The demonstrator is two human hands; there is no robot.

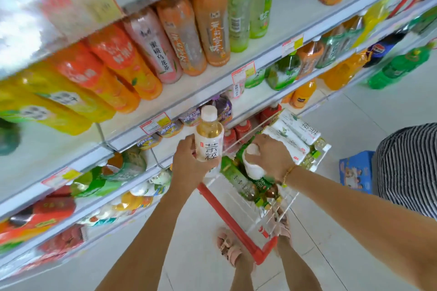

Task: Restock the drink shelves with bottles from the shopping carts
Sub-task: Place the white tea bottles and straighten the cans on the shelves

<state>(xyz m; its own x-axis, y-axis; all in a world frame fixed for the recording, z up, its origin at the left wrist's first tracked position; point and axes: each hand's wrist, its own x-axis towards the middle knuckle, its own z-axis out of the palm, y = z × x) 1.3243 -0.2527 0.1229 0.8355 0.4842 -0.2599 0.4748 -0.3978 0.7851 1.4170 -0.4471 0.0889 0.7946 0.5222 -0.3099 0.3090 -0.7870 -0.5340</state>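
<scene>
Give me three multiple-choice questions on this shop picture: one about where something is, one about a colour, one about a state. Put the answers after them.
1. Where is the blue box?
A. on the floor, right of the cart
B. on the top shelf
C. inside the cart

2. What colour is the cart's handle?
A. blue
B. red
C. green

3. How is the bottle in the left hand?
A. lying flat
B. upright, cap on
C. upright, cap off

Answers:
1 A: the box stands on the floor beside the cart.
2 B: the bar nearest the person is red.
3 B: the white cap sits on top and points up.
</scene>
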